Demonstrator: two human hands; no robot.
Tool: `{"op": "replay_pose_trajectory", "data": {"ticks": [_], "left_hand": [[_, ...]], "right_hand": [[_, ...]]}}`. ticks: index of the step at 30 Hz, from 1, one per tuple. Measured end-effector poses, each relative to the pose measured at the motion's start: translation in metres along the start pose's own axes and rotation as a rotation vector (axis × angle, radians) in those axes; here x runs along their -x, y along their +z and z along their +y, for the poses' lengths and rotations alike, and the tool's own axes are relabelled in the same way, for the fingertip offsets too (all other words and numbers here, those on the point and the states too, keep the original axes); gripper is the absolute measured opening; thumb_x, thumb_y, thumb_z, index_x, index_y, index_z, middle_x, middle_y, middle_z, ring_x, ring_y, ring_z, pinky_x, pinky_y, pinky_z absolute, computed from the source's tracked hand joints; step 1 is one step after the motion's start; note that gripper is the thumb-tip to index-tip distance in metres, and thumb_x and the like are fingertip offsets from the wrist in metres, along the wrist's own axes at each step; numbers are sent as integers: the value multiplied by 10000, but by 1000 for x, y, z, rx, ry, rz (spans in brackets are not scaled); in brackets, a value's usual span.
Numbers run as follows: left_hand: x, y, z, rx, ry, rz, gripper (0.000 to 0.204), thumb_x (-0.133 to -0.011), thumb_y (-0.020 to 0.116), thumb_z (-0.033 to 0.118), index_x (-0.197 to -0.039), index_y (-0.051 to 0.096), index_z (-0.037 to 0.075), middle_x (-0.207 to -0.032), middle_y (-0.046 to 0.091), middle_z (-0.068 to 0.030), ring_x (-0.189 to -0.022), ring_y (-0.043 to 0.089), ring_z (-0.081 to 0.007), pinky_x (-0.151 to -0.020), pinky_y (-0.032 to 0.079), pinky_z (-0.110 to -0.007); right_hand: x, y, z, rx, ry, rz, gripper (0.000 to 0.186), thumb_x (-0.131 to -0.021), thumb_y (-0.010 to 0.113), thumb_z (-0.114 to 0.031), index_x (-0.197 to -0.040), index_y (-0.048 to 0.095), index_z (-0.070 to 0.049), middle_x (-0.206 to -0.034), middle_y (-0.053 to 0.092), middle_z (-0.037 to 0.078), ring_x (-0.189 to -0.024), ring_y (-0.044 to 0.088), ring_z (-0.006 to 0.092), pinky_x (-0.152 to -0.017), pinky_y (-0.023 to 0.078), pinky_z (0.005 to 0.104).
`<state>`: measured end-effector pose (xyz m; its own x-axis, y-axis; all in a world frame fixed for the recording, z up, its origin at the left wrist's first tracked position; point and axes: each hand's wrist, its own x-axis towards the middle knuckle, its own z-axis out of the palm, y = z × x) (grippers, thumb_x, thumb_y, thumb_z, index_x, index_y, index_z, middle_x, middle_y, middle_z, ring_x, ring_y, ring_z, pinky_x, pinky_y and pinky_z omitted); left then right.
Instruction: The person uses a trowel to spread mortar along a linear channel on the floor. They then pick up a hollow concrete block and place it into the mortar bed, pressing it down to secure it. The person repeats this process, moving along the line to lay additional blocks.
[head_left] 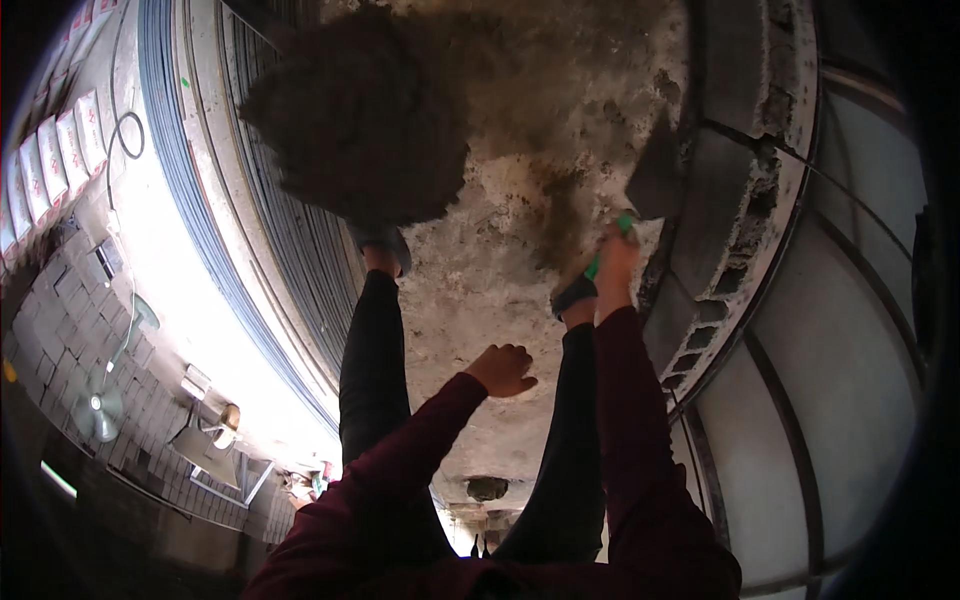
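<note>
My right hand [617, 262] is wrapped round the green handle of a trowel [655, 170]. The trowel's dark, pointed blade reaches away from me, close to the base of the block wall on the right. My left hand [503, 370] hangs between my legs with its fingers curled in, and nothing shows in it. A large heap of dark, wet-looking mortar [365, 120] lies on the floor ahead, just beyond my left foot. A brown damp patch marks the concrete between the heap and the trowel.
Along the right runs a low wall of hollow blocks [735, 240] with pale panels [850, 350] behind it. Long stacked grey strips [290, 235] line the left. Farther left are white sacks [60, 165], a fan [97, 405] and a metal stand [225, 460].
</note>
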<state>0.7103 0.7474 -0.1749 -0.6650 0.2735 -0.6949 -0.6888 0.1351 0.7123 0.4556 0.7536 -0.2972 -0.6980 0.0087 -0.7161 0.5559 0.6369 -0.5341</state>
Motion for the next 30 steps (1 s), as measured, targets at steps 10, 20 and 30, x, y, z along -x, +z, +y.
{"op": "replay_pose_trajectory", "data": {"ticks": [10, 20, 30], "left_hand": [[0, 87, -27, -65, -247, -201, 510, -918, 494, 472, -1153, 633, 41, -1198, 609, -166, -1128, 580, -338, -924, 472, -467], [3, 137, 26, -54, -223, -293, 505, -890, 514, 490, -1106, 651, 55, -1151, 632, -152, -1087, 602, -345, -896, 483, -489], [25, 156, 2, -39, 124, -80, 367, -864, 597, 406, -869, 615, 39, -909, 608, -127, -905, 613, -324, -787, 487, -490]], "right_hand": [[-9, -92, 70, 391, -51, -295, 237, -889, 584, -216, -980, 570, 2, -621, 526, 68, -517, 529, 166, -450, 402, 343], [-12, -122, 105, 443, 71, -584, 206, -871, 593, -192, -871, 561, 11, -619, 519, 71, -495, 537, 187, -466, 408, 361], [-7, -33, 245, 723, -593, -315, 417, -885, 554, -354, -964, 624, 49, -813, 655, 259, -756, 599, 430, -714, 452, 510]]}}
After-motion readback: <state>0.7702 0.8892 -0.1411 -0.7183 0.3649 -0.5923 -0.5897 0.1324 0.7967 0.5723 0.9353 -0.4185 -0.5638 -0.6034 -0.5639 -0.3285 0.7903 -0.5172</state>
